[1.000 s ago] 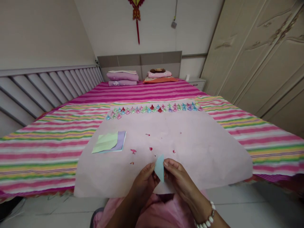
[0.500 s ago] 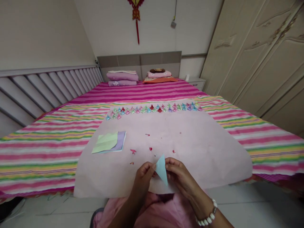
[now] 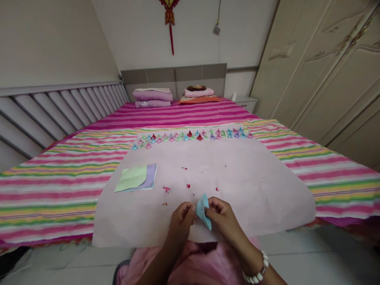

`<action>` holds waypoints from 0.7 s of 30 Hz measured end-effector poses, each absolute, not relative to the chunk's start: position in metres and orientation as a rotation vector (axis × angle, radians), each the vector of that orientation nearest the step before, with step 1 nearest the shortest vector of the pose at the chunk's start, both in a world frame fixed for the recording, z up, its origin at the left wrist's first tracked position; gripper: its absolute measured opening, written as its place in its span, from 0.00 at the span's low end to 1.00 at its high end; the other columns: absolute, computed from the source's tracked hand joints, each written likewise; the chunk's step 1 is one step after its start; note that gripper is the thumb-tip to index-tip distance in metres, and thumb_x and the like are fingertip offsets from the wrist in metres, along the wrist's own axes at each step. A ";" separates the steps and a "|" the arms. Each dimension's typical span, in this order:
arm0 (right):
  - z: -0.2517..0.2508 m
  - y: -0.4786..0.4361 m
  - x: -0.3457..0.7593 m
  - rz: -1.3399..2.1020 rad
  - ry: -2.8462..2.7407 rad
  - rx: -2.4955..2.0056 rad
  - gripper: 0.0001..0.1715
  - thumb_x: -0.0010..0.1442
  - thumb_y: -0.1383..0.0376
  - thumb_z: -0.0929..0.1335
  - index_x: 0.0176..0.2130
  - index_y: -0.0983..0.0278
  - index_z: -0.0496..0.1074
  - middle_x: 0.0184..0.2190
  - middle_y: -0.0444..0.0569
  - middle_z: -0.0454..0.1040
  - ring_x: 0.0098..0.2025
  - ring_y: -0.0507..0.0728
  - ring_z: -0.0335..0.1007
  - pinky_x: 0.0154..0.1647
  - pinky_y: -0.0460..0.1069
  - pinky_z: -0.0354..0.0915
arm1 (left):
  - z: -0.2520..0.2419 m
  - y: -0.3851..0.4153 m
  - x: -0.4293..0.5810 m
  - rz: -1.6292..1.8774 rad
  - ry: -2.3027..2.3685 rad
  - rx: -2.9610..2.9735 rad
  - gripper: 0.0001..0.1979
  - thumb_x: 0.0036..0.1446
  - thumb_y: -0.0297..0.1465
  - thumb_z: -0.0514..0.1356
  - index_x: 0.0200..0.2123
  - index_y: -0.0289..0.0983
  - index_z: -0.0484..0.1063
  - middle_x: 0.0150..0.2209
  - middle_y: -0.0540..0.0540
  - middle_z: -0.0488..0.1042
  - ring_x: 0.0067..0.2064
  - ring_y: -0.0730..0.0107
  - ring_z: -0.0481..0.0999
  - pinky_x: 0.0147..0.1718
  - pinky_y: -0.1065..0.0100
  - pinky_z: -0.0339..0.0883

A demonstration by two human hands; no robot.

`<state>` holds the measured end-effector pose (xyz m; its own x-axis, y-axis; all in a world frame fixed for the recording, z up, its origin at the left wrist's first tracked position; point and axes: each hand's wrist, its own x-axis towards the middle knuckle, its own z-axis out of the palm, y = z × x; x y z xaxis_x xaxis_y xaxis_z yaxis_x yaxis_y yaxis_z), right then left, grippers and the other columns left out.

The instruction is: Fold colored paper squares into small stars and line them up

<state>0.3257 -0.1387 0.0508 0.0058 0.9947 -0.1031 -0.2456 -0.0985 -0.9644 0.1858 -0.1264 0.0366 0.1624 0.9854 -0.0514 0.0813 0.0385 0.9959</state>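
A light blue folded paper (image 3: 202, 209) is held up between my two hands, near the front edge of the pale sheet (image 3: 252, 186). My left hand (image 3: 183, 217) pinches its left corner between thumb and fingers. On the other side my right hand (image 3: 221, 213) grips it, the thumb pressed into the fold and the fingers behind. The paper's upper layer stands a little apart from the back layer. To the left lies a small stack of paper squares, with a green sheet (image 3: 132, 177) over a purple one (image 3: 151, 176).
Rows of small folded paper pieces (image 3: 178, 137) in several colours line the sheet's far edge. Red scraps (image 3: 166, 189) are scattered ahead of my hands. The sheet lies on a striped bed cover (image 3: 53, 182); folded bedding (image 3: 152, 96) is stacked by the headboard.
The blue paper was a flat triangle; its layers now part at the right. My right thumb has moved onto the fold. My left hand keeps its pinch almost in place.
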 end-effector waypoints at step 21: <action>0.046 -0.151 0.313 0.595 -1.537 -1.292 0.09 0.57 0.72 0.63 0.28 0.63 0.69 0.26 0.46 0.68 0.27 0.53 0.63 0.27 0.47 0.58 | 0.069 -0.140 0.193 0.855 1.531 1.742 0.22 0.52 0.33 0.55 0.53 0.40 0.69 0.20 0.51 0.71 0.23 0.64 0.68 0.28 0.68 0.56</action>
